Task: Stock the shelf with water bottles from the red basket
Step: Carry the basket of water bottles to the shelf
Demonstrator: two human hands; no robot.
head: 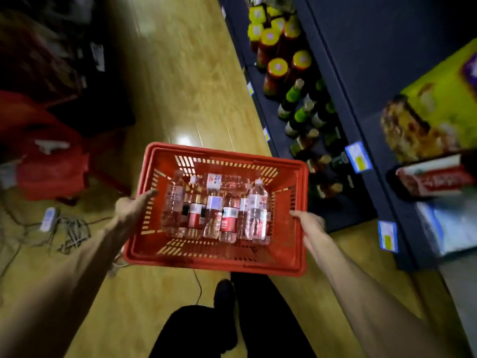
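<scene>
The left hand (131, 206) presses flat against the left wall of the red basket (214, 259); its fingers (148, 195) are straight and released, not hooked over the rim, so that side is held by pressure alone. If the pressure weakens, I think the smooth plastic wall can slide off the palm and the basket can tip to the left. Just right of these fingers, the water bottles (214, 208) lie loose on the slotted floor of the basket, side by side and touching; they are clear, round and thin-walled, with red and white labels, so they will probably roll together and shift the weight. On the other side, the right hand (309, 226) grasps the right rim, fingers curled over the edge. Further right of those fingers is the dark shelf (346, 104), hard-edged, with glass-looking green bottles (296, 109); a swing of the basket could knock them.
</scene>
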